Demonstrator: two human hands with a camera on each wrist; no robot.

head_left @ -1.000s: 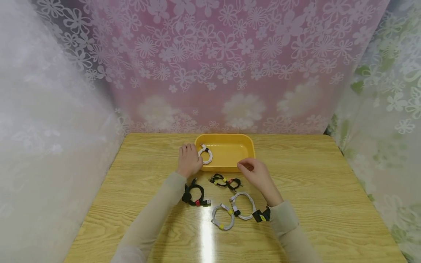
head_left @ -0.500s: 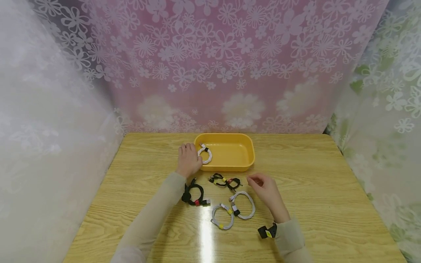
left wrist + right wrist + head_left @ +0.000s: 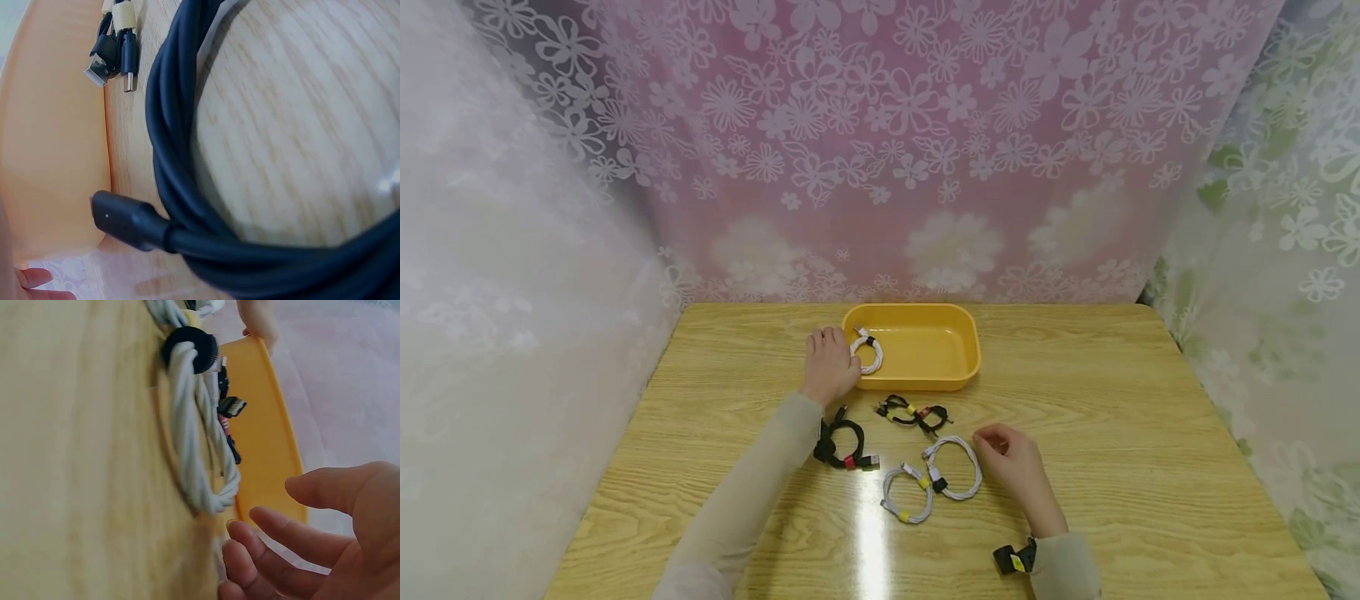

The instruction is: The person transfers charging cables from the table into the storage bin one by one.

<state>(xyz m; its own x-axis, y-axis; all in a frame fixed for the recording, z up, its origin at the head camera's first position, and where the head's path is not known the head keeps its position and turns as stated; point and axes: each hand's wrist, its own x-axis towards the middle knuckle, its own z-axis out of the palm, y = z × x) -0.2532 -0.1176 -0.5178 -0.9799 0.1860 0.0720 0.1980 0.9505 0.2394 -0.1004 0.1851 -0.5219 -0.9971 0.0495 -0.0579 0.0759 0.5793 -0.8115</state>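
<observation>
My left hand holds the left end of a yellow plastic bin, thumb near the rim. Inside, beside that hand, lies a white coiled charging cable with a black tie. My right hand hovers just right of a white coiled cable with a black tie; in the right wrist view its thumb and fingers are apart, holding nothing. Left of that coil is a pale coiled cable with yellow ties. Below my left wrist sits a black USB cable with a red tie.
Black bundled cables with yellow and red ties lie just in front of the bin. The wooden table extends right and left of it. A pink floral curtain hangs behind, with pale sheets at both sides.
My right hand has drawn back from the bin's front right corner, toward me and slightly right, to beside the white coil. My left hand and the cables stay put.
</observation>
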